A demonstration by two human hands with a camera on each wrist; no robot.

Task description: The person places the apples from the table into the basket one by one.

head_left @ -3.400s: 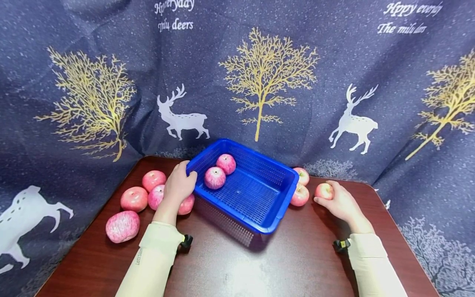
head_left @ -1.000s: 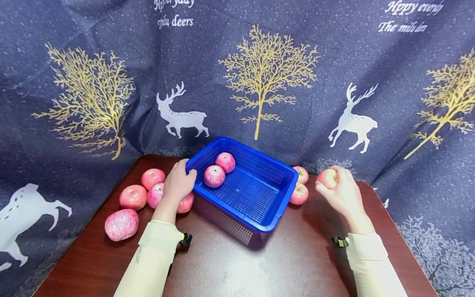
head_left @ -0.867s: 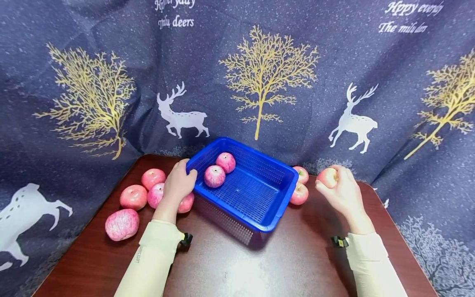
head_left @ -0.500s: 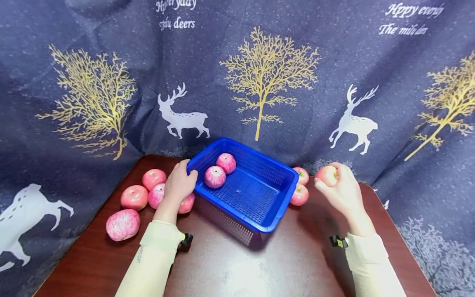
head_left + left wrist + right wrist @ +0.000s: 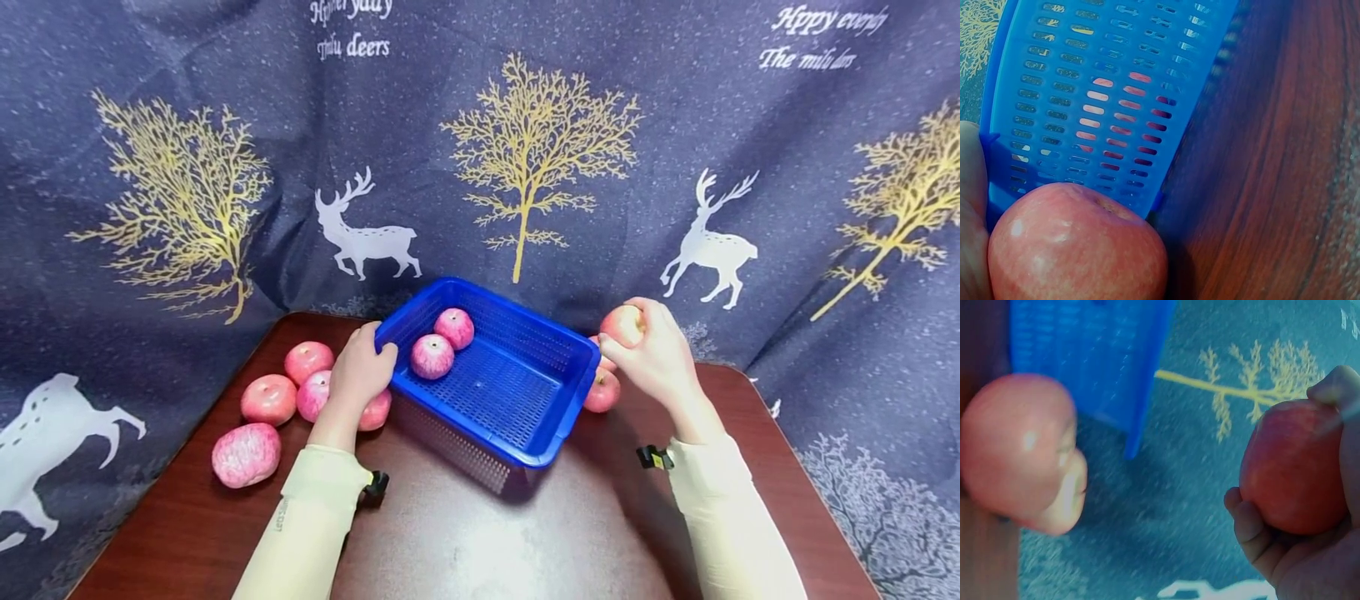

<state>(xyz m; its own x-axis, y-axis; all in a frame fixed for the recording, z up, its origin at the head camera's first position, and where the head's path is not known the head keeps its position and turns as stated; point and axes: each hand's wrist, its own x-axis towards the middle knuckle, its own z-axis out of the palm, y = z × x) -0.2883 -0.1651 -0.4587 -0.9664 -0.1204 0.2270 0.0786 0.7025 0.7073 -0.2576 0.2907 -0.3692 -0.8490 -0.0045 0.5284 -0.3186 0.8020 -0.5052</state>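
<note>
Holding an apple (image 5: 622,327), the right grip (image 5: 658,357) has swung left, bringing it near but outside the blue basket (image 5: 504,400) whose rim (image 5: 450,415) the left grip (image 5: 362,367) holds.

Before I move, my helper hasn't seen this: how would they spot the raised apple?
Find the blue basket on the table. At its right end, the right hand holds up the apple. Two other apples rest close by on the table; this is the only one in a hand.

The right hand (image 5: 1316,565) grips 1 red apple (image 5: 1294,465).
</note>
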